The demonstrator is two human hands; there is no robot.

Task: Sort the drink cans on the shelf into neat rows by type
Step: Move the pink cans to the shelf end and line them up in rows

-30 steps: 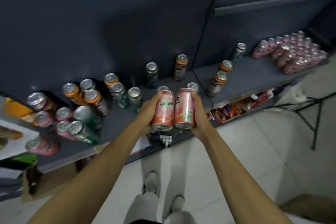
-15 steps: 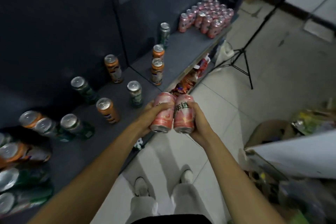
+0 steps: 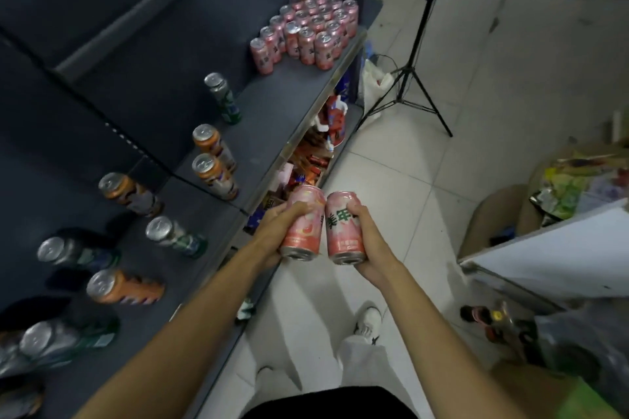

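The left hand [image 3: 277, 226] grips one pink can [image 3: 303, 223], fingers curled round its upper side, and the right hand [image 3: 366, 241] grips a second pink can [image 3: 342, 226] in the same way. Both cans are held out over the tiled floor [image 3: 442, 163], just off the front edge of the dark shelf [image 3: 272, 102]; they lean together, touching or nearly touching near their tops. At the far end of the shelf, by its far corner, a block of pink cans [image 3: 308, 29] stands upright in tight rows. Along the shelf between that block and the hands, a green can [image 3: 223, 97] stands alone towards the back, and two orange cans [image 3: 214, 161] stand close together, one just in front of the other. On the nearer stretch of shelf, orange and green cans are scattered apart, among them an orange can [image 3: 124, 287] and a green can [image 3: 175, 236] close to the front edge. A black tripod [image 3: 413, 58] stands on the floor beyond the shelf's far end.
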